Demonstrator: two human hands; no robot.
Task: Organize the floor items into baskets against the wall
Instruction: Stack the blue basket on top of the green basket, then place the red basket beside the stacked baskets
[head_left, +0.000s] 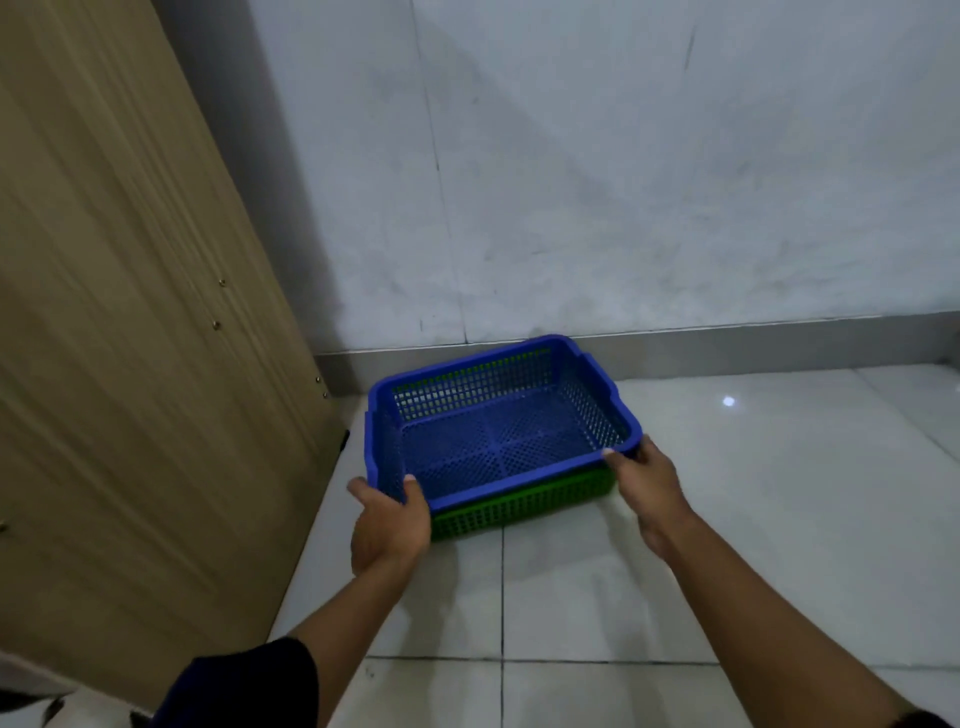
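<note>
A blue perforated plastic basket sits nested inside a green basket on the white tiled floor, close to the wall. The blue basket holds nothing. My left hand grips the blue basket's near left corner, thumb over the rim. At the near right corner, my right hand holds the rim of the same basket. Only the green basket's front wall and a strip of its back wall show through the blue one.
A wooden cabinet side stands close on the left of the baskets. The grey-white wall with a grey skirting runs behind them. Glossy floor tiles extend to the right and towards me.
</note>
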